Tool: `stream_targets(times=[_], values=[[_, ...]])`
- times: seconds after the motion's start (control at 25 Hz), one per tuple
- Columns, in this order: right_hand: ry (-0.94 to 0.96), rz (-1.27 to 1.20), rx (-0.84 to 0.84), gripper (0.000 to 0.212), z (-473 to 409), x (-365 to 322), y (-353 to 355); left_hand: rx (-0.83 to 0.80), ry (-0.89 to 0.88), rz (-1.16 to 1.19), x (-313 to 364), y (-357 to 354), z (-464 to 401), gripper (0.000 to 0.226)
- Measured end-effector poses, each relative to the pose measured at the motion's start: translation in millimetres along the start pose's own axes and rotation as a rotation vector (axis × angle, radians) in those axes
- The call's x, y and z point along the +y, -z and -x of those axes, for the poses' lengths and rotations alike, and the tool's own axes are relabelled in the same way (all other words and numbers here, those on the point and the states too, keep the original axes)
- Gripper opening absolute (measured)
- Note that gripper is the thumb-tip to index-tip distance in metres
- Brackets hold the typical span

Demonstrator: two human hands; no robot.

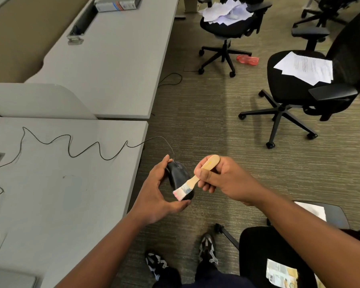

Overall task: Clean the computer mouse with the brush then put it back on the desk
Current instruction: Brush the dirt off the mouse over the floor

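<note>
Head view, looking down: left hand [154,190] grips the mouse [178,175], thumb curled under its near end, fingertips hooked over the far end. Mouse is black, held in the air over the carpet [206,125], just off the desk [60,183] edge, not touching the desk. Its cable [71,146] leaves the far end by the fingertips, arcs back to the desk and squiggles across the top away from the hand.

Right hand [222,179] is just right of the mouse, fingers curled round the brush [197,177] handle, thumb pressed on the side facing the camera. Wooden handle end pokes out above the fist; bristles [179,193] point down-left, pinkish at the tips, lying on the near part of the mouse, right above the left thumb. Both hands clamped on their things, neither loose.

Below the hands: person's legs and two patterned shoes [208,248] on the carpet. Right of the right forearm, a black chair [279,256] with a printed packet on the seat. Beyond the hands, across the carpet, another chair [310,84] with sheets of paper [306,67], and further off one piled with crumpled paper. Red bottle [247,59] lies on the floor between those two. Far desk top, well beyond the left hand, carries a box [117,4] at its far end.
</note>
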State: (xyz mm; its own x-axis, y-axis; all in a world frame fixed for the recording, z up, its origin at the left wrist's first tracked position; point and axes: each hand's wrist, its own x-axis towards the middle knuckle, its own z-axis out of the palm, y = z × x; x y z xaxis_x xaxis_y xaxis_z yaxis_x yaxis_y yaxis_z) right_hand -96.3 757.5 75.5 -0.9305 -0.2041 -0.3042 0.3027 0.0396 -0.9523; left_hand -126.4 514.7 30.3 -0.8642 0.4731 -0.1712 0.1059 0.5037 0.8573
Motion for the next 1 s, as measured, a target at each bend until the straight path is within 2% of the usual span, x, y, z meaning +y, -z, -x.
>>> stream_targets(times=[0.12, 0.28, 0.44, 0.52, 0.6, 0.72, 0.8, 1.0], values=[[-0.004, 0.044, 0.087, 0.006, -2.4, -3.9, 3.9, 0.004, 0.007, -0.005, -2.6, 2.8, -0.6, 0.133], [0.083, 0.16, 0.202, 0.007, -3.4, -7.2, 9.6, -0.01, 0.019, -0.008, -5.2, 5.6, 0.9, 0.136], [0.026, -0.027, 0.084, 0.009, -1.0, -9.2, 3.8, -0.026, 0.042, 0.002, -9.5, 5.4, 2.2, 0.137], [0.007, -0.023, 0.013, 0.01, -0.2, -7.7, -2.5, -0.028, 0.041, 0.0, -7.6, 5.7, 2.1, 0.137], [0.025, 0.024, 0.022, 0.01, -2.6, -5.5, -5.1, -0.02, 0.034, -0.002, -8.1, 6.1, 1.2, 0.137], [0.077, 0.047, 0.156, 0.009, -5.7, -4.0, -1.8, -0.023, 0.041, -0.003, -9.7, 6.7, 1.4, 0.137], [0.111, 0.01, 0.189, 0.011, -4.1, -7.6, -0.9, -0.033, 0.044, -0.004, -7.5, 7.3, 3.6, 0.138], [0.12, 0.107, 0.053, 0.01, -5.1, -11.9, -15.5, -0.05, 0.059, -0.003, -7.6, 8.9, 2.2, 0.14]])
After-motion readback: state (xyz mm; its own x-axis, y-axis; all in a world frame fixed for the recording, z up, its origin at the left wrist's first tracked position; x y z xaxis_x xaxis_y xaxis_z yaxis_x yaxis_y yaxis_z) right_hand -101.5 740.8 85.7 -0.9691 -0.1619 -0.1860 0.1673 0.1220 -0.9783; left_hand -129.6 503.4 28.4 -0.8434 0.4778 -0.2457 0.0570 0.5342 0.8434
